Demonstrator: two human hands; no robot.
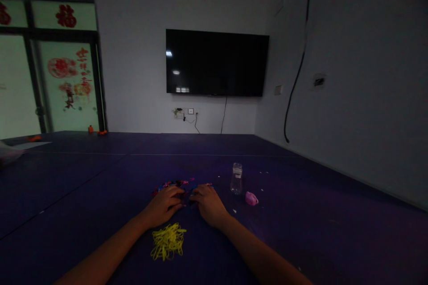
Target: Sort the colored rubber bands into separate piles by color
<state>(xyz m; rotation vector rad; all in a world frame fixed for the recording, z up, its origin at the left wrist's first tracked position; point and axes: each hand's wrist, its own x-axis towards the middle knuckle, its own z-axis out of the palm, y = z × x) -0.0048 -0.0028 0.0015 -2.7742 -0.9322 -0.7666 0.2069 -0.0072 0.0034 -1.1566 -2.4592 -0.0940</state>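
Note:
A loose heap of small coloured bands (171, 184), red, blue, pink and dark, lies on the purple surface. My left hand (163, 205) rests over its near side, with a gap between the fingers and thumb. Just to the right, my right hand (210, 205) lies palm down with its fingers apart, partly covering more of the coloured pieces. Below my left hand sits a separate tangle of yellow rubber bands (168, 241). What lies under both palms is hidden.
A clear bottle (236, 180) without a lid stands right of my right hand. Beside it is a pink object (251, 198), perhaps its cap. White scraps (234, 211) dot the purple surface (317, 231). A cable (296, 80) hangs along the right wall.

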